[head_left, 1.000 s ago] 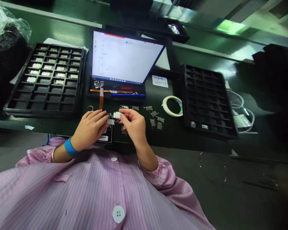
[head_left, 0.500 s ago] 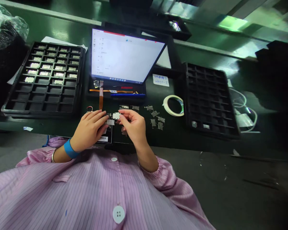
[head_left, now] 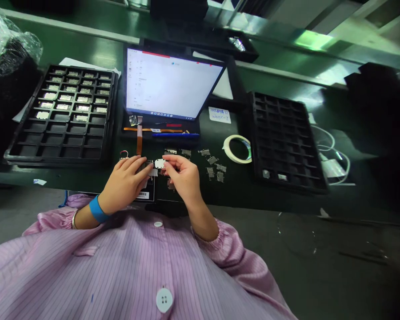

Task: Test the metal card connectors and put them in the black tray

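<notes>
Between the thumb and fingers of my right hand [head_left: 182,178] is a small silvery-white module [head_left: 160,164], held flat above the bench. My left hand [head_left: 125,181], with a blue wrist strap [head_left: 98,209], lies just left of it, its fingers pressed together over a small circuit board [head_left: 149,163]; what they grip is hidden. An orange flex cable [head_left: 139,144] runs from the left fingers up to the laptop's base. Below the hands is a dark panel with a barcode label [head_left: 143,195]. Several small metal modules [head_left: 211,160] lie to the right of my right hand.
A laptop [head_left: 173,84] stands behind the hands, with a blue pen [head_left: 175,135] on its base. At left is a black tray [head_left: 58,161] partly filled with modules. A tape roll [head_left: 227,151] and another black tray [head_left: 288,189] with two pieces stand at right.
The camera view has shifted slightly. Both hands keep nearly the same pose, and the white module is still in my right hand, close to my left fingertips.
</notes>
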`<move>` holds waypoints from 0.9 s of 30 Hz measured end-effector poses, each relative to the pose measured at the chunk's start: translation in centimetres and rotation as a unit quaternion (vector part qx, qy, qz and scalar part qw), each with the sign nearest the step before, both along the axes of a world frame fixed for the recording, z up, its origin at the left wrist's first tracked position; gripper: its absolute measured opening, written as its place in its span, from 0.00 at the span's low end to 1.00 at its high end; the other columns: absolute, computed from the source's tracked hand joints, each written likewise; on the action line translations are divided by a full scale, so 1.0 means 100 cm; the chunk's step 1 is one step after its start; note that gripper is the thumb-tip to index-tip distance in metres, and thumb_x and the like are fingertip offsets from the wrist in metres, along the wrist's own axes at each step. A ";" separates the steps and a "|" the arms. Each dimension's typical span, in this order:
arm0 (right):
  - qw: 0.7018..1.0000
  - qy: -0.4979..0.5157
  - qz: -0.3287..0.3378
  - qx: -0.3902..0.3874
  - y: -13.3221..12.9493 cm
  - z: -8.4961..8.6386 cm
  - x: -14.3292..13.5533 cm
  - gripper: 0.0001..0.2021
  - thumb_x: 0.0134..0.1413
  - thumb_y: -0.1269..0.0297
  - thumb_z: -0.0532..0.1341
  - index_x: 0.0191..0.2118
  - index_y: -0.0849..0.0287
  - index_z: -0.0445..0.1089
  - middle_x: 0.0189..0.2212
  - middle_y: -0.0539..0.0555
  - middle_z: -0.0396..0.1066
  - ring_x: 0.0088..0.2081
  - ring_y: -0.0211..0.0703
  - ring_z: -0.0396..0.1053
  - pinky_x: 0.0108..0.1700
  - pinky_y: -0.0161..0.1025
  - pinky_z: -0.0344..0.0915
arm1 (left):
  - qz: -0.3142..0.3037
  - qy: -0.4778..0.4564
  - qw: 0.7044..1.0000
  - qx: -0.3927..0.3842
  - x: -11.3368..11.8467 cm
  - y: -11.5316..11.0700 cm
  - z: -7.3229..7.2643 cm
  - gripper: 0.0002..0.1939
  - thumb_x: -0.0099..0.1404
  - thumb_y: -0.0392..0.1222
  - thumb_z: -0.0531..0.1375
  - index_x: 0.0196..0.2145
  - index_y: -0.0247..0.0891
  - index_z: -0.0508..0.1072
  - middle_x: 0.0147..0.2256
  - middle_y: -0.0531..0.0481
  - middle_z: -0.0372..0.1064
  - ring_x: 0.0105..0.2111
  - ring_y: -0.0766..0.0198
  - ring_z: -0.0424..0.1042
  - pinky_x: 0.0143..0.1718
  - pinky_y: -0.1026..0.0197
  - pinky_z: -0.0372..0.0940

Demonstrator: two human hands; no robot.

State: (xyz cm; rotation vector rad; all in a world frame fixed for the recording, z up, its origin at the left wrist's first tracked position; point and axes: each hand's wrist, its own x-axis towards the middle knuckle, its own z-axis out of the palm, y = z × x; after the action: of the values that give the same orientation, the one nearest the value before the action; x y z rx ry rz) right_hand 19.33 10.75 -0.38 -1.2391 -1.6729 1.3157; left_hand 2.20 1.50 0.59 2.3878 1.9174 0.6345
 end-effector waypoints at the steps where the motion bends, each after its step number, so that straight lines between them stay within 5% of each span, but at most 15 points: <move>1: 1.000 0.001 0.002 0.001 0.000 0.000 0.000 0.15 0.54 0.60 0.62 0.44 0.62 0.76 0.30 0.55 0.77 0.30 0.42 0.75 0.25 0.34 0.68 | -0.001 0.013 1.000 -0.001 0.000 0.000 0.000 0.18 0.72 0.39 0.53 0.56 0.38 0.71 0.56 0.38 0.69 0.57 0.46 0.66 0.55 0.44 0.61; 11: 0.999 -0.010 0.009 0.036 0.002 -0.001 0.001 0.14 0.54 0.60 0.61 0.43 0.61 0.76 0.31 0.56 0.78 0.29 0.44 0.75 0.25 0.36 0.69 | -0.004 0.076 0.997 -0.035 0.006 0.004 0.011 0.20 0.69 0.37 0.57 0.58 0.38 0.68 0.56 0.38 0.68 0.56 0.47 0.66 0.54 0.45 0.64; 17: 0.995 -0.027 0.015 0.096 0.003 0.003 0.001 0.11 0.56 0.63 0.59 0.42 0.60 0.75 0.32 0.56 0.78 0.33 0.45 0.75 0.35 0.40 0.72 | 0.004 0.013 0.996 -0.085 0.015 0.041 0.029 0.24 0.64 0.45 0.64 0.55 0.34 0.69 0.48 0.39 0.72 0.48 0.48 0.71 0.47 0.48 0.67; 22: 0.992 -0.021 0.004 0.125 0.002 0.004 0.000 0.07 0.55 0.65 0.58 0.39 0.58 0.72 0.29 0.53 0.76 0.30 0.44 0.74 0.33 0.39 0.70 | -0.014 -0.023 0.995 -0.092 0.019 0.061 0.023 0.08 0.64 0.37 0.64 0.42 0.38 0.77 0.40 0.45 0.75 0.41 0.54 0.73 0.43 0.54 0.68; 27: 0.991 -0.017 -0.018 0.131 -0.001 0.004 -0.001 0.09 0.54 0.67 0.58 0.43 0.56 0.66 0.21 0.45 0.68 0.24 0.41 0.68 0.29 0.37 0.64 | -0.020 -0.030 0.997 -0.073 0.020 0.059 0.017 0.05 0.65 0.36 0.62 0.38 0.38 0.79 0.37 0.45 0.75 0.39 0.56 0.73 0.43 0.56 0.69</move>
State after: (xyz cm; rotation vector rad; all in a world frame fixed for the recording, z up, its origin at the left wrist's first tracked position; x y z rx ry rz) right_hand 19.20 10.70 0.00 -1.1353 -1.7746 1.0203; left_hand 4.23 7.36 2.30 2.2863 1.8206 0.5366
